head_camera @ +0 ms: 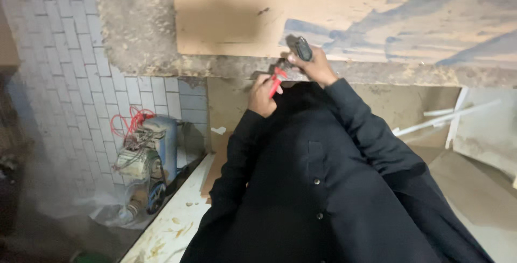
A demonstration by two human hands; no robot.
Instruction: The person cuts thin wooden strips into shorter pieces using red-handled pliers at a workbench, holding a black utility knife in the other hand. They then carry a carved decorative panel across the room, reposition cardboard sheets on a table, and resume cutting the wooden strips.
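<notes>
White tiles (70, 69) cover the wall on the left of a dim, dusty work area, and a rough concrete ledge (140, 31) runs across the far side with a tan board (242, 10) lying on top of it, streaked with blue-grey marks toward the right. Both arms, in the sleeves of a dark buttoned coat (318, 187), reach up to the near edge of that ledge. The left hand (262, 95) is curled shut around a red-handled tool (277, 81), probably pliers, whose tip points up toward the other hand; the exact grip of the fingers is hard to make out. The right hand (315, 66) sits just right of it and slightly farther away, closed around a small dark object (302, 48) that sticks up above the fingers against the edge of the board. The two hands are close together, with the red tool between them. Lower left, near the tiled wall, a blue and grey pump motor (148, 158) stands with red wires (129, 123) looped above it. On the right, white strips (447, 115) lean across a pale panel (484, 134).
</notes>
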